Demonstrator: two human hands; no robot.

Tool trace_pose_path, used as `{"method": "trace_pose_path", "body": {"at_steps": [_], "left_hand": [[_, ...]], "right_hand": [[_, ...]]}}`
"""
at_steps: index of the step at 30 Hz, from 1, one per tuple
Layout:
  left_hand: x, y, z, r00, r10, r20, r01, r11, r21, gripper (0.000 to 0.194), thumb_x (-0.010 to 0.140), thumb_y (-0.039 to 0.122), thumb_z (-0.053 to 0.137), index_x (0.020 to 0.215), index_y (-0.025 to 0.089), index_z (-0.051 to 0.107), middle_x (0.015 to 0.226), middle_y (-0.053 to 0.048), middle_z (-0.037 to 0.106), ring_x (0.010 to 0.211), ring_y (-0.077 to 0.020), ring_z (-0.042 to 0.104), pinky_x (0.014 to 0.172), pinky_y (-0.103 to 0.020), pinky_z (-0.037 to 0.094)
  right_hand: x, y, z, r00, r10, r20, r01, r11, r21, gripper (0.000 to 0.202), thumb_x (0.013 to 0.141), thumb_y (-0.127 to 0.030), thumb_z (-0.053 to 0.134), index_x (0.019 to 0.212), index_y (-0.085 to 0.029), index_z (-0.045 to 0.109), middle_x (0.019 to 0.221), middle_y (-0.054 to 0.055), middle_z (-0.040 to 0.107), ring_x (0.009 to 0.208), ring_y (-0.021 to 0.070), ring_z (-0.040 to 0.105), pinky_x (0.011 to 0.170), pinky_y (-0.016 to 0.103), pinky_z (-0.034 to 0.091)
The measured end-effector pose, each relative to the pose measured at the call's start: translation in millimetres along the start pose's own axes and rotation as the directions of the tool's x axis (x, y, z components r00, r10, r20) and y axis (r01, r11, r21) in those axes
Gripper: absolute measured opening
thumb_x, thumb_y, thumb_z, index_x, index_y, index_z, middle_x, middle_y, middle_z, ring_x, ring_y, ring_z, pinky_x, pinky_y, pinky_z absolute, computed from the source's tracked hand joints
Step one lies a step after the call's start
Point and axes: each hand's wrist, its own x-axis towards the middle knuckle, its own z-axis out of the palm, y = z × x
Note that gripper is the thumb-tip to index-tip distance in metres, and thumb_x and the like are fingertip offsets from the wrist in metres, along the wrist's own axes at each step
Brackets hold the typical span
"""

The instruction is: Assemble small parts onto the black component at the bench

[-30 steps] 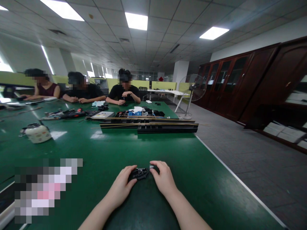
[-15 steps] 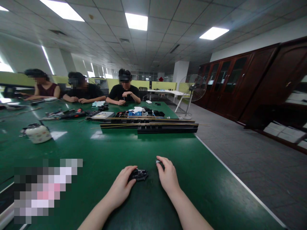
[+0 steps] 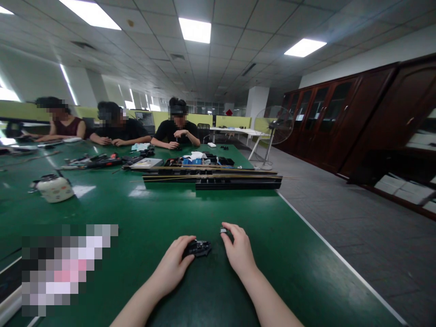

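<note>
Carefully held apart: a black device [image 3: 202,248] and a small grey piece [image 3: 223,230]

In my head view, both are at lower centre of the frame. My left hand [image 3: 176,260] curls round the device's left end, fingers parted by its width, over the green table [image 3: 282,263]; my right hand [image 3: 236,247] pinches the grey piece between thumb and fingertips, barely parted. To work well, I'd brace the device with the left and pinch the piece lightly, by its edges, without twisting

Beyond the hands [image 3: 174,260] [image 3: 239,250], green tabletop [image 3: 190,211] leaves passage; black rails [image 3: 238,183] seemingly bar farther reach.
</note>
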Motion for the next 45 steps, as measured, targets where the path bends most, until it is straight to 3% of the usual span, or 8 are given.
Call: {"method": "trace_pose_path", "body": {"at_steps": [4,7,10,13,19,32,41,45], "left_hand": [[0,-2,0.7,1.000,0.006,0.004,-0.006,1.000,-0.003,0.036,0.074,0.016,0.049,0.109,0.022,0.054,0.110,-0.007,0.060,0.105,-0.0226,0.053,0.094,-0.041,0.040],[-1,-1,0.3,1.000,0.018,0.024,-0.018,1.000,-0.003,0.036,0.073,0.016,0.051,0.109,0.023,0.054,0.108,-0.006,0.061,0.104,-0.0224,0.053,0.093,-0.041,0.040],[-1,0,0.0,0.999,0.024,0.038,-0.024,1.000,0.003,0.036,0.073,0.015,0.052,0.108,0.023,0.055,0.108,-0.006,0.061,0.102,-0.0224,0.053,0.092,-0.041,0.041],[0,-1,0.5,0.999,0.024,0.039,-0.024,1.000,0.009,0.035,0.073,0.015,0.052,0.108,0.022,0.055,0.109,-0.007,0.061,0.102,-0.0221,0.053,0.092,-0.040,0.041],[0,-4,3.3,1.000,0.027,0.013,-0.026,1.000,-0.006,0.033,0.074,0.016,0.053,0.106,0.023,0.055,0.106,-0.006,0.062,0.100,-0.0210,0.055,0.090,-0.038,0.042],[0,-1,2.6,0.999,0.028,0.016,-0.028,0.999,0.026,0.035,0.074,0.016,0.051,0.107,0.023,0.056,0.111,-0.006,0.060,0.104,-0.0221,0.054,0.093,-0.041,0.041],[-1,-8,6.4,1.000,0.013,0.013,-0.013,0.999,0.040,0.050,0.071,0.018,0.055,0.120,0.022,0.047,0.116,-0.008,0.058,0.108,-0.0234,0.052,0.095,-0.042,0.039],[-1,-10,7.8,1.000,0.012,0.002,-0.012,0.999,0.049,0.045,0.072,0.019,0.055,0.116,0.022,0.051,0.115,-0.008,0.059,0.108,-0.0230,0.052,0.095,-0.042,0.039]], "right_hand": [[-5,-10,2,0.992,-0.043,0.119,0.041,0.999,0.023,0.017,0.073,-0.020,0.059,0.088,-0.024,0.066,0.092,0.002,0.067,0.093,0.0196,0.056,0.087,0.035,0.040],[-10,-21,4,0.967,-0.130,0.218,0.106,0.987,0.117,0.017,0.071,-0.020,0.063,0.087,-0.026,0.066,0.089,0.000,0.067,0.092,0.0177,0.056,0.086,0.033,0.040],[-13,-28,5,0.955,-0.203,0.214,0.155,0.963,0.220,0.017,0.071,-0.019,0.065,0.087,-0.025,0.066,0.088,0.000,0.067,0.088,0.0158,0.057,0.084,0.031,0.041],[-13,-28,8,0.951,-0.247,0.186,0.205,0.954,0.217,0.018,0.072,-0.019,0.065,0.089,-0.026,0.066,0.089,-0.001,0.067,0.091,0.0157,0.056,0.086,0.031,0.039],[-13,-17,19,0.950,-0.158,0.268,0.160,0.987,0.013,0.022,0.065,-0.022,0.072,0.085,-0.031,0.067,0.100,-0.002,0.065,0.100,0.0200,0.052,0.090,0.038,0.034],[-12,-16,11,0.943,-0.113,0.314,0.076,0.989,0.128,0.041,0.064,-0.013,0.065,0.102,-0.028,0.062,0.103,-0.001,0.065,0.099,0.0185,0.056,0.093,0.034,0.035],[-11,-15,12,0.942,-0.101,0.320,0.062,0.990,0.129,0.039,0.065,-0.013,0.063,0.101,-0.025,0.063,0.104,0.001,0.065,0.100,0.0187,0.056,0.092,0.034,0.036],[-11,-15,12,0.941,-0.105,0.322,0.066,0.989,0.131,0.037,0.065,-0.013,0.063,0.101,-0.025,0.063,0.103,0.001,0.065,0.100,0.0186,0.056,0.093,0.034,0.036]]}}
